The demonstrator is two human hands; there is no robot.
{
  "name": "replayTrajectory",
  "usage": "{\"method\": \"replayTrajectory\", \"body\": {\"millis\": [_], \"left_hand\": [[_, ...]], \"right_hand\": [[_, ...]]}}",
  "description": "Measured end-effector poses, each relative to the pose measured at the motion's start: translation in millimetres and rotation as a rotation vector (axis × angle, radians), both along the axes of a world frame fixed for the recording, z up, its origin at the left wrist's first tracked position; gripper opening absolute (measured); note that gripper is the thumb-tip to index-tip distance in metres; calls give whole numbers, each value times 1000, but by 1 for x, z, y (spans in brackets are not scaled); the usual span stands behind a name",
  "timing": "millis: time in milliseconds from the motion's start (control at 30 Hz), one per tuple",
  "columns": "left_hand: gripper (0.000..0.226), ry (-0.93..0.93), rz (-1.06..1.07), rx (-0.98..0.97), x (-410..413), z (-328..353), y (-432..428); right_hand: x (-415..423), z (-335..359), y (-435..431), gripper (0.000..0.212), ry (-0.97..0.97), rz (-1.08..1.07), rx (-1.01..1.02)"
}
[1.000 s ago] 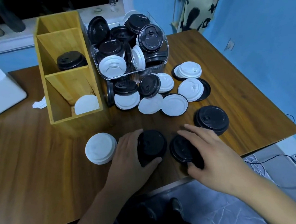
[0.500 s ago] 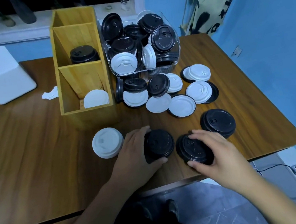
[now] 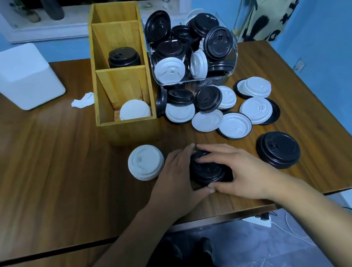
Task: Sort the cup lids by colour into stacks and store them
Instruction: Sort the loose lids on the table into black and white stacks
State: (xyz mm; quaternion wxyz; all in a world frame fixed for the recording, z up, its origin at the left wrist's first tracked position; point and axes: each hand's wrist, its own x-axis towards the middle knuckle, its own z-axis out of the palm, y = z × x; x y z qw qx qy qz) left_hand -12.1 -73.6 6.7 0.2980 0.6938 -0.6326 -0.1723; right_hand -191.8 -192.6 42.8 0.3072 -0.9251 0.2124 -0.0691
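Note:
A small stack of black lids (image 3: 206, 172) sits near the table's front edge, gripped from both sides. My left hand (image 3: 175, 178) curls round its left side; my right hand (image 3: 238, 170) covers its top and right side. A white lid stack (image 3: 145, 162) lies just left of my left hand. Another black lid stack (image 3: 278, 149) lies to the right. Loose black and white lids (image 3: 220, 109) are scattered behind. The wooden organiser (image 3: 127, 127) holds black lids (image 3: 123, 57) in its middle compartment and white lids (image 3: 134, 110) in the front one.
A clear bin (image 3: 196, 82) heaped with mixed lids stands right of the organiser. A white box (image 3: 23, 77) sits at the far left, with a crumpled tissue (image 3: 82, 100) beside it. The table's front edge (image 3: 221, 211) is close to my wrists.
My right hand carried its black lids leftward onto the black stack in my left hand. Both hands now grip one combined stack.

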Motion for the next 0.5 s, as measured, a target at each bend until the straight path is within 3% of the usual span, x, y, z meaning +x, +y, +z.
{"method": "replayTrajectory", "body": {"millis": [167,433,500], "left_hand": [[103,-3,-43,-1,1,0,2],[90,8,-52,-53,0,0,1],[91,-2,-46,-53,1,-1,0]], "right_hand": [[-3,-13,11,46,-121,-72,48],[-9,-15,15,55,-90,-75,30],[-10,0,10,47,-171,-159,-5]]}}
